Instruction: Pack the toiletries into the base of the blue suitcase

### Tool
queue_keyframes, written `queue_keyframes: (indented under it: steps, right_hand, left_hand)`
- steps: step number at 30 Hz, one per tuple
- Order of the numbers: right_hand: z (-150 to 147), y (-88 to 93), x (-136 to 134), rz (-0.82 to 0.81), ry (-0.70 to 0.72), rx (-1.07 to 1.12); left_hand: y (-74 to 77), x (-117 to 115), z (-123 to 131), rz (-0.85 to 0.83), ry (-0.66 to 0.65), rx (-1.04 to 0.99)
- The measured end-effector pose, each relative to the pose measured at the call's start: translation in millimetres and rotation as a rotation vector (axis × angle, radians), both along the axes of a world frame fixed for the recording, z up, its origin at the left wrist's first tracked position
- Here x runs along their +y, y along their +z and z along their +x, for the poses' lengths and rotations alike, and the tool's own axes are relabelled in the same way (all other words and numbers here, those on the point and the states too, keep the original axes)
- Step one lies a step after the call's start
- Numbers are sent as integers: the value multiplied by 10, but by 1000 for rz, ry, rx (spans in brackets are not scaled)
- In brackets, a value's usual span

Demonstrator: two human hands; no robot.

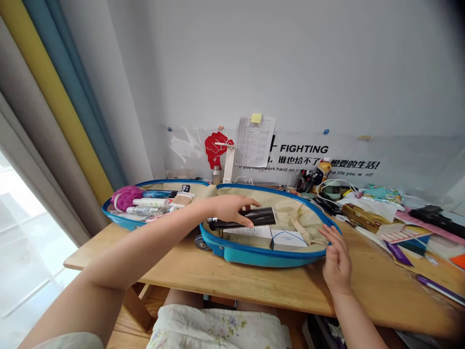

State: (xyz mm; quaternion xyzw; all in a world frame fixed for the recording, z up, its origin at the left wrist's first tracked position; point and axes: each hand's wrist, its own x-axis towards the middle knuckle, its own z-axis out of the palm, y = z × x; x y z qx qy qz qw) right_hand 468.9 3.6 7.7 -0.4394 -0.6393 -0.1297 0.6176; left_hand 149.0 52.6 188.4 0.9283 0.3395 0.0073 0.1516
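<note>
An oval blue suitcase lies open on the table, its right half (276, 259) in front of me. My left hand (232, 209) reaches into this half, its thumb and fingers around a long glossy black case (259, 216) whose exact kind I cannot make out. Beside it, nearer to me, are a pale carton (249, 236) and a white box with a blue curved line (288, 238). My right hand (337, 261) is open, its fingertips resting against the suitcase's right rim.
In the suitcase's left half (125, 224) lie a purple bath puff (128, 198), several tubes and a bundle of cotton swabs (180, 199). Papers, a brown pouch (365, 218) and a yellow-labelled bottle (322, 170) clutter the table's right side. A white lamp (228, 165) stands behind.
</note>
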Motion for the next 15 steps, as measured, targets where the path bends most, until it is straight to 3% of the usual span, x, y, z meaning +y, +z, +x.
queue_keyframes:
  steps: [3, 7, 15]
  right_hand:
    - [5, -5, 3, 9, -3, -7]
    - [1, 5, 0, 12, 4, -12]
    - [4, 4, -3, 20, 23, -17]
  left_hand:
    - [-207, 91, 243, -99, 24, 95]
    - [-420, 114, 387, -153, 11, 189]
    - [-535, 10, 482, -23, -46, 296]
